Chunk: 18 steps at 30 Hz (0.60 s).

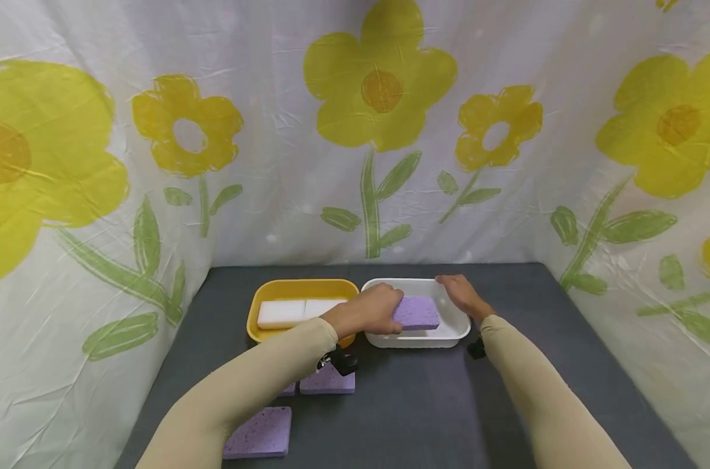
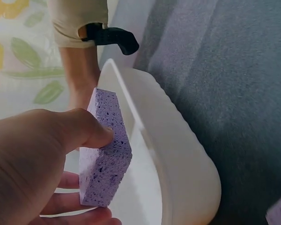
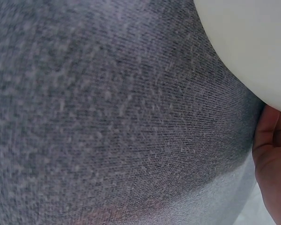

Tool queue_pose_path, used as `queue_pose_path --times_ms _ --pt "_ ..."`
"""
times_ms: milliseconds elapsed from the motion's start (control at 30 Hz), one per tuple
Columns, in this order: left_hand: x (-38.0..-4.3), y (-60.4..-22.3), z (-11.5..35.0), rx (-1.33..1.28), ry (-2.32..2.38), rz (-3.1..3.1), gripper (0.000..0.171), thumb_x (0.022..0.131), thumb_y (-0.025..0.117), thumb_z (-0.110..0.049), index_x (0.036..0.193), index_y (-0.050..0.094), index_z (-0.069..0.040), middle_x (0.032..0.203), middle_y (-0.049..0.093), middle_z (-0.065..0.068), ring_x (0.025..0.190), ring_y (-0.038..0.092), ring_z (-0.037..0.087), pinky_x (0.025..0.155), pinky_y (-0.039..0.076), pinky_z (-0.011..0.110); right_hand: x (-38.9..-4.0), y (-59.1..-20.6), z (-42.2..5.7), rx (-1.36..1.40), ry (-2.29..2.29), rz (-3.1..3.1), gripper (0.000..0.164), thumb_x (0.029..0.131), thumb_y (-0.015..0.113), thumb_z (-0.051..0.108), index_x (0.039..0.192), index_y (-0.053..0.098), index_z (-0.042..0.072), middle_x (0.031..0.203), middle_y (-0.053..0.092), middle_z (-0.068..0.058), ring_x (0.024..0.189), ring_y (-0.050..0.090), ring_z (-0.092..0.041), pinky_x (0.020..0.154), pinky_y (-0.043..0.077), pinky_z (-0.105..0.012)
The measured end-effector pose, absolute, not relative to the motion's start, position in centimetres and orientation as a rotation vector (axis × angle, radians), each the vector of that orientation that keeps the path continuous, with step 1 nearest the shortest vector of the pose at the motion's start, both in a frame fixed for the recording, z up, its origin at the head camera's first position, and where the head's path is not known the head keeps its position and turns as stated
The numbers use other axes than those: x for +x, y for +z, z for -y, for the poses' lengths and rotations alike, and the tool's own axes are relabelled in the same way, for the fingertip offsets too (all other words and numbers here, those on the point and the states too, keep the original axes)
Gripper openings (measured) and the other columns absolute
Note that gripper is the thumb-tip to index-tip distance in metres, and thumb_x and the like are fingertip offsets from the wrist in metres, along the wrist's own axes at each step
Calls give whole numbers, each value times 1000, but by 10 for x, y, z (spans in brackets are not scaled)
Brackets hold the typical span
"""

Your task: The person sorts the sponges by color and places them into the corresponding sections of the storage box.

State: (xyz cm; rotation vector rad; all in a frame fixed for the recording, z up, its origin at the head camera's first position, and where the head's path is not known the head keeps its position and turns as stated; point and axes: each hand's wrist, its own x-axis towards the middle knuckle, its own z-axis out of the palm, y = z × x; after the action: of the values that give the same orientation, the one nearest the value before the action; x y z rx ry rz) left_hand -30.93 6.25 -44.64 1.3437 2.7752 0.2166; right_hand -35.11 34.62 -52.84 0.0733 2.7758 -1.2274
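My left hand point(image 1: 374, 309) grips a purple sponge point(image 1: 416, 313) with speckled pores over the inside of the white tray point(image 1: 443, 341). In the left wrist view the thumb presses one narrow side of the sponge point(image 2: 105, 164), with the fingers round the other side. At the tray's far right corner my right hand point(image 1: 462, 294) touches the rim. Its fingers point(image 3: 267, 124) lie against the tray's outer wall in the right wrist view, their tips partly hidden.
Left of the white tray stands a yellow tray point(image 1: 299, 284) with white sponge blocks point(image 1: 281, 313) in it. More purple sponges lie on the dark table point(image 1: 413, 417) in front: one at lower left point(image 1: 264, 431), others partly behind the left forearm. A flowered curtain point(image 1: 273, 195) surrounds the table.
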Motion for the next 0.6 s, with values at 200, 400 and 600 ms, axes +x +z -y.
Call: queue_pose_path --times_ms 200,400,600 --pt "-320 -462 -85 1333 225 -2763 35 89 85 -36 105 70 -9 92 69 1 87 65 17 78 56 32 -353 -529 -347 93 -1228 -2788 60 115 43 39 144 65 -9 155 54 -34 146 50 -49 125 38 -61" --pt "-325 -471 -105 1317 206 -2760 32 90 86 -36 101 71 -9 86 69 0 84 66 16 77 58 31 -356 -530 -348 72 -1248 -2805 57 114 44 36 140 69 -8 145 66 -30 135 61 -44 119 45 -58" --pt "-373 -544 -138 1292 233 -2777 39 84 90 -47 96 69 -16 83 68 -5 81 66 15 72 57 32 -355 -530 -348 54 -1255 -2816 54 115 44 34 139 70 -7 143 69 -28 133 63 -42 119 45 -55"
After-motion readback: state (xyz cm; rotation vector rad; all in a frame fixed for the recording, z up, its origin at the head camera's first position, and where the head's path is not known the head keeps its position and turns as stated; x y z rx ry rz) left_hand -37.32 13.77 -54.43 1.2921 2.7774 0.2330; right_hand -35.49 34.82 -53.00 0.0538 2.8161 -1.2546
